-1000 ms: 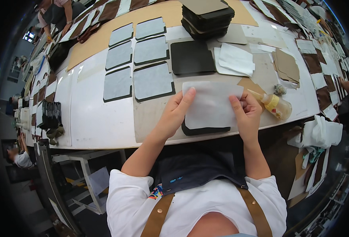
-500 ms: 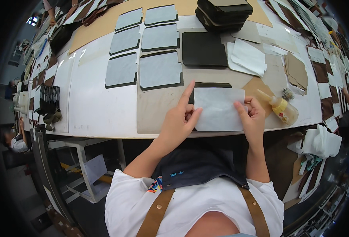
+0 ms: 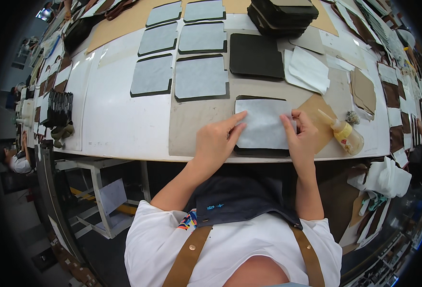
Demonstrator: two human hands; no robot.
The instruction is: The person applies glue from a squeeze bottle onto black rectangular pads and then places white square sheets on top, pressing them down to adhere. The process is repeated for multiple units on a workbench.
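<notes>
A pale grey-white sheet (image 3: 263, 126) lies over a black panel (image 3: 261, 152), whose dark border shows above and below it. At the sheet's left edge, my left hand (image 3: 216, 138) rests its outstretched index finger and thumb on top, tips apart, other fingers curled. On the other side, my right hand (image 3: 301, 136) pinches the right edge, thumb on top and fingers bent at the rim. Farther away lie several black panels covered with pale sheets (image 3: 200, 76). A bare black panel (image 3: 256, 56) lies beyond my hands, beside loose white sheets (image 3: 307, 69).
A glue bottle (image 3: 348, 137) with a pointed nozzle lies right of my right hand, near a small metallic lump (image 3: 352, 116) and a tan card (image 3: 318, 115). A black stack (image 3: 280, 19) stands at the back. Brown card pieces (image 3: 363, 91) lie at right.
The sheet has come down squarely over the black panel, whose lower border now shows. My left index finger has lowered from pointing up onto the sheet. My right hand keeps its edge.
</notes>
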